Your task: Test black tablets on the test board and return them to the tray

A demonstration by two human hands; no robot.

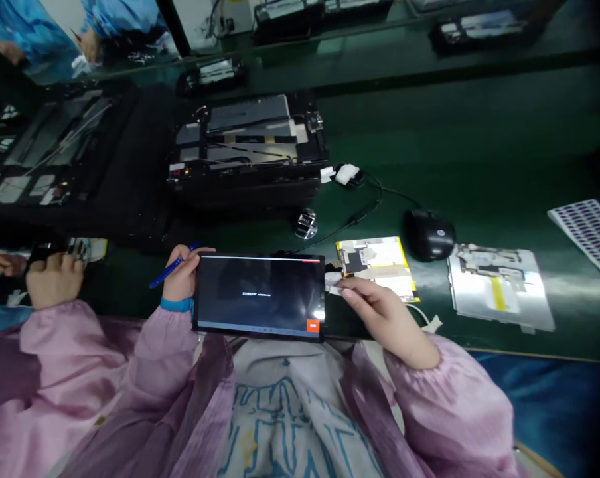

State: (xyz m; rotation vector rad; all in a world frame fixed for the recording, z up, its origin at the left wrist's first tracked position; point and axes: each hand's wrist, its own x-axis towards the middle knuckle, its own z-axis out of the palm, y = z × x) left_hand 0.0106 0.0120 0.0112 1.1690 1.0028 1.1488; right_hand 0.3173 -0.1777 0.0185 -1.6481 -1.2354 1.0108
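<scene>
tablet [260, 295] gripped in left hand [181, 275] with blue stylus [169, 270], right hand [387, 315] pinching white tab [334, 289]

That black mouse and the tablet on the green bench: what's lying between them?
In the head view, a flat yellow-edged panel patched with foil and black sheet lies between the tablet and the black mouse.

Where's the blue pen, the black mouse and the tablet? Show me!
Blue pen [166, 273]: head view, on its barrel.
Black computer mouse [428, 236]: head view, on its top.
Tablet [259, 295]: head view, on its dark screen.
</scene>
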